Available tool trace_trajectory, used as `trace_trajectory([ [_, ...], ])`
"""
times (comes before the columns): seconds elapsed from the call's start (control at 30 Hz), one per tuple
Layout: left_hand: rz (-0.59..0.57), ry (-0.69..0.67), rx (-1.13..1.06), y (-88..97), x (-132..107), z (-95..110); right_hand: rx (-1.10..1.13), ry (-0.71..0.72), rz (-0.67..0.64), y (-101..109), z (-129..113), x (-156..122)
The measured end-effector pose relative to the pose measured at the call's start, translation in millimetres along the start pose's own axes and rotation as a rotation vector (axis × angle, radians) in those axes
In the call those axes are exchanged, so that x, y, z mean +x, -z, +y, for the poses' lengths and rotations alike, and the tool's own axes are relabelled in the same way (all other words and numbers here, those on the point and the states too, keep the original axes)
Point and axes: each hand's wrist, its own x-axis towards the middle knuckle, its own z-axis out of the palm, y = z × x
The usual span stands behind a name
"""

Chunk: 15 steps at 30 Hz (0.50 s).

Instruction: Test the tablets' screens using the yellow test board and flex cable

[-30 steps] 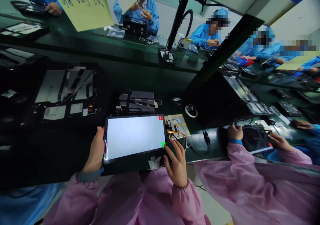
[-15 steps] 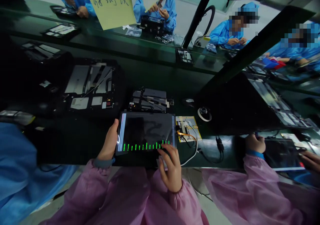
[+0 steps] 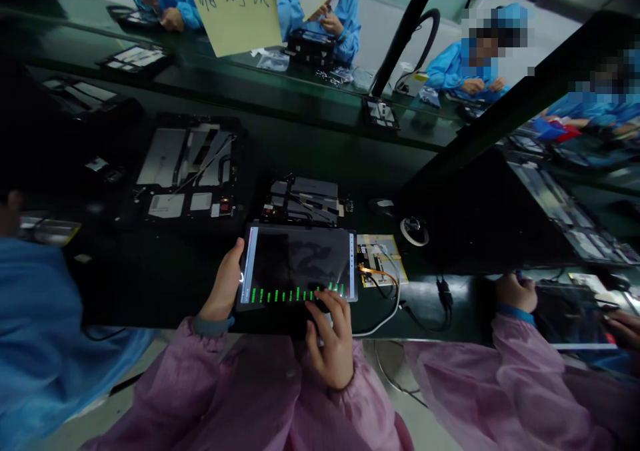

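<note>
A lit tablet screen (image 3: pixel 295 257) with a row of green bars along its lower edge is tilted toward me at the bench's near edge. My left hand (image 3: pixel 223 287) grips its left edge, thumb lying along the frame. At the lower right of the screen is my right hand (image 3: pixel 331 344), fingers spread and bent, fingertips at the glass by the green bars; whether they press it I cannot tell. An orange ribbon cable (image 3: pixel 373 272) runs from the tablet's right side to a yellow-edged circuit board (image 3: pixel 385 257). Behind the screen lies an opened tablet body (image 3: pixel 307 201).
Another opened device (image 3: pixel 187 167) rests at the left on the dark green bench. A tape roll (image 3: pixel 414 231) and black cable connectors (image 3: pixel 444 294) are to the right. A co-worker's hand (image 3: pixel 517 294) holds another tablet (image 3: pixel 573 314). A yellow paper sign (image 3: pixel 235 11) hangs ahead.
My right hand has slid left along the bottom of the screen. The green bars have changed height slightly. The whole view has shifted a little; my left hand keeps its grip.
</note>
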Motion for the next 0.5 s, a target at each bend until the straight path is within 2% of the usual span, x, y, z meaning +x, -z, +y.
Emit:
trace_trajectory([
  [0.3, 0.029, 0.001, 0.053, 2.1, 0.4, 0.0, -0.046, 0.019, -0.011, -7.5, -3.4, -0.1],
  [0.4, 0.061, 0.010, 0.088, 3.6, -0.5, -0.2, -0.059, -0.006, 0.050, 8.2, 8.0, -7.0],
  [0.5, 0.079, 0.023, 0.066, 4.1, 0.5, -2.0, -0.139, -0.152, 0.228, 41.2, 48.9, -12.7],
])
